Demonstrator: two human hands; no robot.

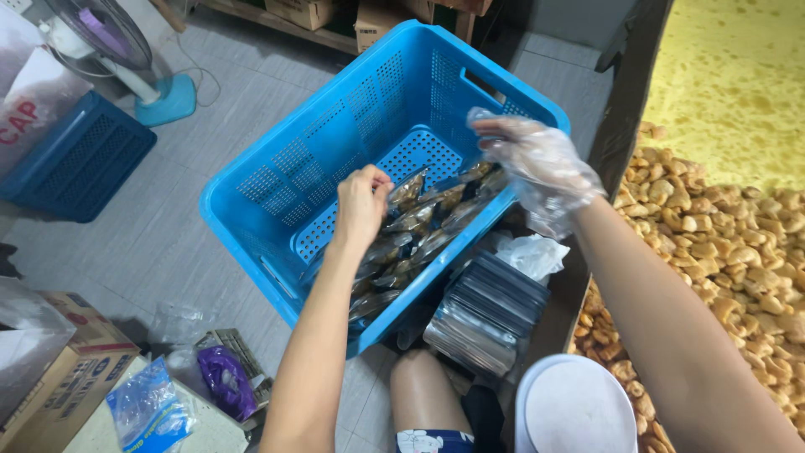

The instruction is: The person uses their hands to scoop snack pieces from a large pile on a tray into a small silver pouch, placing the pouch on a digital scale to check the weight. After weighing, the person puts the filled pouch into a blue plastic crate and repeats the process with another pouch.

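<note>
A tilted bright blue perforated crate [335, 143] stands on the grey tile floor, with a row of filled clear and silver pouches [411, 235] along its lower side. My bare left hand [362, 204] reaches into the crate, fingers closed on the top of one pouch in the row. My right hand [537, 164], in a loose clear plastic glove, hovers over the crate's right rim above the far end of the pouches, fingers spread, holding nothing that I can see.
A stack of empty silver pouches [486, 310] lies beside my knee [423, 390]. A tray heaped with fried golden snack pieces [721, 243] fills the right. A white lid [574, 407], cardboard box [67, 369], dark blue crate [80, 159] and floor fan [109, 42] surround me.
</note>
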